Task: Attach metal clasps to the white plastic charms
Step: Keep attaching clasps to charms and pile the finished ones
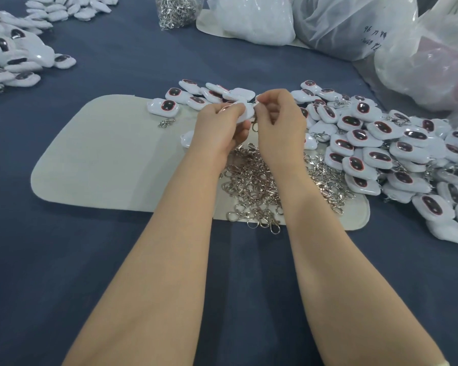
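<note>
My left hand (224,125) grips a white plastic charm (246,113) above the middle of the pale mat (95,159). My right hand (279,120) pinches a metal clasp (255,125) at the charm's right edge; the clasp hangs down between the two hands. Where clasp and charm meet is hidden by my fingers. A heap of loose silver clasps (257,188) lies on the mat under my wrists. A large pile of white charms with dark oval faces (381,151) spreads to the right.
A single charm with a clasp (163,108) lies left of my hands. More white charms are heaped at the far left (11,56). A clear bag of clasps (176,9) and white plastic bags (354,25) stand at the back. Blue cloth (64,260) covers the table.
</note>
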The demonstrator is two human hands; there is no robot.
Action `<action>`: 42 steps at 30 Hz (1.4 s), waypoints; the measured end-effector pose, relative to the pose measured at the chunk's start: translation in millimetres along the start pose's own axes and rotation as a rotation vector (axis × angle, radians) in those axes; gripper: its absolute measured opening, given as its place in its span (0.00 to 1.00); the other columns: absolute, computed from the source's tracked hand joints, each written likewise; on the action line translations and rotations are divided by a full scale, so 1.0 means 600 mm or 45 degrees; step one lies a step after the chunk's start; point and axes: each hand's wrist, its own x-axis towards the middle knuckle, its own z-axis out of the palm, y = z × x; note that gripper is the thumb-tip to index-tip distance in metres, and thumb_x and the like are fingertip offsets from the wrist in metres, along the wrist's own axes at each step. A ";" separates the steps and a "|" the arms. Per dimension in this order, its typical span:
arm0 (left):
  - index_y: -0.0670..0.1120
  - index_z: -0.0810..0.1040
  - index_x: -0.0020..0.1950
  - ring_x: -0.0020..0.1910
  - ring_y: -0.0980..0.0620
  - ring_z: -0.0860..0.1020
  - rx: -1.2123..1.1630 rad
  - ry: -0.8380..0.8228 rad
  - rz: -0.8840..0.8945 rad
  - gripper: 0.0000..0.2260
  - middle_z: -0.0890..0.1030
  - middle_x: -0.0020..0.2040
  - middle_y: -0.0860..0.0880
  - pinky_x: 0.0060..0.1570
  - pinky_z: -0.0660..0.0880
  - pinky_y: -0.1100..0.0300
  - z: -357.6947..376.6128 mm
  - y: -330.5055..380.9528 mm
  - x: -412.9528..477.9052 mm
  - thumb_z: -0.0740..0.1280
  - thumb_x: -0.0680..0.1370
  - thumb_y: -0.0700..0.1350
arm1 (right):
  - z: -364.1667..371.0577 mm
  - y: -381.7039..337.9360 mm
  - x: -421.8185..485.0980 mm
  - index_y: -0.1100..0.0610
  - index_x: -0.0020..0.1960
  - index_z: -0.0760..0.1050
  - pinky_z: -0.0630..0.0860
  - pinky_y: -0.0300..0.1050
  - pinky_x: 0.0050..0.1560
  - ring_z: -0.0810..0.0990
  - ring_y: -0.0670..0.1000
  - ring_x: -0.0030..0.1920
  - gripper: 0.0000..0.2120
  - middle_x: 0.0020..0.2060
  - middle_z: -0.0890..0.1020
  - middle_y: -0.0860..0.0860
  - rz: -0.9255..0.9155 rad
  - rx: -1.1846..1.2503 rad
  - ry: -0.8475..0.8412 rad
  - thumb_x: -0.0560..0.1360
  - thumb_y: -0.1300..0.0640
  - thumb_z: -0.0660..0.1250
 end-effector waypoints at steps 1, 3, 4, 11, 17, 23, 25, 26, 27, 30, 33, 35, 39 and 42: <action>0.42 0.74 0.43 0.23 0.59 0.74 0.030 0.013 0.014 0.05 0.75 0.34 0.48 0.26 0.72 0.67 -0.001 -0.001 0.001 0.62 0.78 0.36 | -0.001 -0.001 0.000 0.61 0.51 0.75 0.71 0.32 0.46 0.76 0.45 0.43 0.06 0.42 0.79 0.48 -0.024 -0.030 0.006 0.77 0.65 0.61; 0.44 0.74 0.41 0.23 0.59 0.74 0.089 0.042 0.030 0.07 0.75 0.34 0.48 0.27 0.72 0.67 -0.002 -0.004 0.003 0.63 0.78 0.37 | -0.002 0.000 0.001 0.61 0.51 0.76 0.73 0.37 0.48 0.77 0.49 0.44 0.06 0.43 0.80 0.51 -0.069 -0.100 -0.003 0.77 0.66 0.61; 0.44 0.74 0.40 0.22 0.59 0.73 0.105 0.053 0.033 0.07 0.75 0.34 0.48 0.27 0.72 0.66 -0.002 -0.004 0.002 0.63 0.78 0.37 | -0.002 0.001 0.001 0.61 0.50 0.76 0.73 0.40 0.49 0.78 0.50 0.45 0.06 0.43 0.80 0.52 -0.085 -0.128 -0.016 0.77 0.66 0.60; 0.45 0.74 0.34 0.20 0.58 0.72 0.366 0.179 0.185 0.09 0.74 0.21 0.54 0.27 0.70 0.66 -0.007 0.006 -0.003 0.65 0.75 0.38 | -0.006 0.003 0.004 0.60 0.50 0.76 0.67 0.36 0.43 0.75 0.49 0.44 0.08 0.42 0.78 0.49 -0.172 -0.259 -0.150 0.77 0.66 0.59; 0.41 0.75 0.44 0.44 0.40 0.80 0.829 0.182 0.520 0.04 0.76 0.37 0.46 0.48 0.76 0.49 -0.002 0.007 -0.010 0.65 0.75 0.42 | -0.007 0.005 0.001 0.60 0.49 0.76 0.73 0.44 0.45 0.77 0.52 0.40 0.08 0.39 0.79 0.51 -0.101 -0.204 -0.218 0.76 0.67 0.59; 0.42 0.74 0.50 0.23 0.61 0.74 0.494 0.192 0.359 0.04 0.76 0.35 0.51 0.33 0.74 0.62 -0.005 0.001 -0.001 0.64 0.78 0.42 | -0.001 0.003 0.004 0.53 0.51 0.72 0.74 0.36 0.50 0.78 0.43 0.45 0.05 0.42 0.78 0.44 0.112 0.072 -0.185 0.77 0.61 0.62; 0.44 0.73 0.48 0.22 0.61 0.73 0.302 0.193 0.239 0.01 0.77 0.32 0.51 0.30 0.73 0.63 -0.005 -0.001 0.002 0.64 0.78 0.41 | -0.001 0.003 0.006 0.52 0.50 0.72 0.76 0.46 0.56 0.80 0.50 0.51 0.05 0.46 0.79 0.48 0.174 0.130 -0.230 0.77 0.61 0.64; 0.44 0.72 0.47 0.22 0.60 0.73 0.227 0.191 0.193 0.01 0.77 0.29 0.52 0.30 0.73 0.63 -0.005 -0.002 0.003 0.64 0.78 0.41 | -0.002 0.001 0.007 0.52 0.48 0.72 0.76 0.50 0.57 0.80 0.51 0.52 0.05 0.48 0.80 0.50 0.189 0.139 -0.244 0.77 0.61 0.64; 0.44 0.73 0.47 0.22 0.59 0.73 0.175 0.185 0.159 0.01 0.77 0.28 0.52 0.30 0.73 0.64 -0.005 -0.003 0.005 0.64 0.78 0.40 | -0.002 0.001 0.007 0.51 0.47 0.72 0.76 0.51 0.58 0.80 0.52 0.52 0.05 0.47 0.80 0.50 0.193 0.142 -0.247 0.77 0.61 0.64; 0.41 0.74 0.51 0.21 0.60 0.74 0.063 0.178 0.088 0.03 0.76 0.29 0.50 0.26 0.72 0.66 -0.005 -0.001 0.006 0.64 0.78 0.39 | -0.002 -0.001 0.006 0.53 0.47 0.72 0.76 0.47 0.56 0.79 0.49 0.48 0.06 0.43 0.78 0.46 0.150 0.124 -0.210 0.76 0.63 0.64; 0.42 0.76 0.42 0.21 0.60 0.74 0.011 0.149 0.044 0.04 0.76 0.28 0.51 0.25 0.72 0.67 -0.006 0.000 0.005 0.65 0.77 0.39 | 0.000 -0.003 0.006 0.53 0.47 0.72 0.76 0.42 0.52 0.78 0.47 0.45 0.06 0.42 0.78 0.46 0.132 0.155 -0.140 0.77 0.64 0.63; 0.44 0.75 0.39 0.22 0.60 0.74 0.027 0.115 0.042 0.07 0.77 0.29 0.50 0.25 0.72 0.67 -0.006 -0.003 0.006 0.66 0.78 0.39 | 0.001 -0.003 0.005 0.53 0.47 0.71 0.75 0.39 0.48 0.78 0.47 0.42 0.06 0.41 0.79 0.47 0.131 0.185 -0.088 0.77 0.63 0.62; 0.43 0.76 0.40 0.22 0.61 0.74 0.041 0.068 0.042 0.07 0.76 0.32 0.49 0.26 0.72 0.68 -0.006 -0.005 0.005 0.66 0.78 0.41 | 0.003 0.000 0.003 0.53 0.47 0.71 0.74 0.38 0.45 0.77 0.47 0.40 0.04 0.40 0.79 0.47 0.136 0.172 -0.031 0.78 0.62 0.62; 0.43 0.76 0.40 0.22 0.61 0.74 0.010 0.067 0.026 0.07 0.77 0.32 0.49 0.25 0.72 0.68 -0.005 -0.004 0.004 0.67 0.78 0.40 | 0.005 -0.001 0.003 0.51 0.45 0.70 0.78 0.52 0.51 0.80 0.53 0.45 0.07 0.43 0.79 0.49 0.176 0.186 -0.031 0.78 0.61 0.61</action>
